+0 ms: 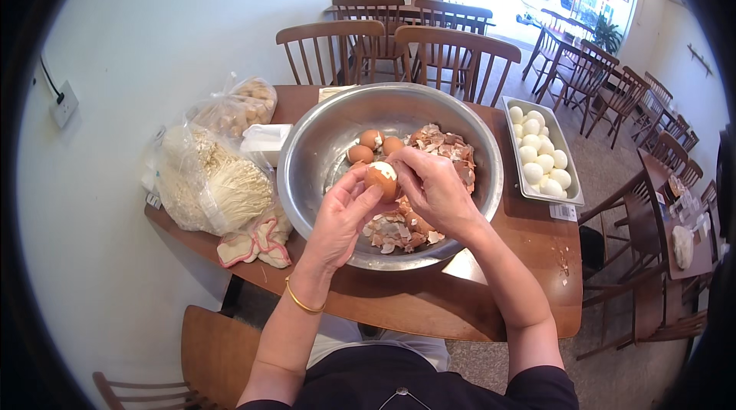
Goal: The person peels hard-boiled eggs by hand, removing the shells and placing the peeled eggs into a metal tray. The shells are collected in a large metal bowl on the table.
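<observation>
Over a large steel basin (pixel 310 122) I hold a brown egg (pixel 379 185) in my left hand (pixel 348 208), with the thumb across its front. The shell is off the egg's top, and white shows there. My right hand (pixel 434 185) is curled against the egg's right side. Its fingertips are partly hidden, so whether they grip a bit of shell is unclear. Inside the basin, brown eggs (pixel 360 154) with shell on lie behind my left hand. Broken eggshell (pixel 460 162) is heaped along the right side and front, partly behind my hands.
Right of the basin, a steel tray (pixel 520 187) holds several peeled white eggs (pixel 545 164). Bagged enoki mushrooms (pixel 230 185), another filled bag (pixel 247 105), a tissue box (pixel 267 142) and a cloth (pixel 259 243) crowd the left. Chairs (pixel 460 44) stand beyond the wooden table (pixel 535 272).
</observation>
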A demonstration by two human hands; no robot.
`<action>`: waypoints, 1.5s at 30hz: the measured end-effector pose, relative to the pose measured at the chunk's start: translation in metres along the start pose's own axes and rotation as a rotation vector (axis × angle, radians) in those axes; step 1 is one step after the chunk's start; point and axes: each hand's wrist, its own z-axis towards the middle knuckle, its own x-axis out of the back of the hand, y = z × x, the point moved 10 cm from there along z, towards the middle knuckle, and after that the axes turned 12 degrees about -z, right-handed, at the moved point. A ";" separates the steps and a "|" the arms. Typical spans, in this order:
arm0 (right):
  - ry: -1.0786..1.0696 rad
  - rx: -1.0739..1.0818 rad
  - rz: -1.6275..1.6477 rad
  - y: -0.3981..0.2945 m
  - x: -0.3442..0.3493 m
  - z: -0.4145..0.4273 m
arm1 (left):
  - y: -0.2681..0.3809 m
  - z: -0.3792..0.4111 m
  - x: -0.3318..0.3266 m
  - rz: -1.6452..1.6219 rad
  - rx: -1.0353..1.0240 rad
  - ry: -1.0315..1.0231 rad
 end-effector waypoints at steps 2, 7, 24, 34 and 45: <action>0.005 -0.036 0.037 0.001 0.002 0.001 | -0.001 0.000 0.000 -0.025 0.012 -0.004; -0.033 -0.160 0.097 0.011 0.003 -0.001 | -0.001 0.000 -0.004 -0.107 0.054 0.004; -0.049 -0.060 0.075 -0.002 -0.007 -0.002 | -0.003 0.002 0.006 0.056 -0.030 0.037; -0.042 -0.174 0.109 0.018 0.005 -0.001 | 0.001 0.000 -0.011 -0.100 0.070 -0.029; 0.084 -0.072 0.059 -0.008 0.000 -0.003 | -0.004 0.001 0.003 0.036 0.000 0.016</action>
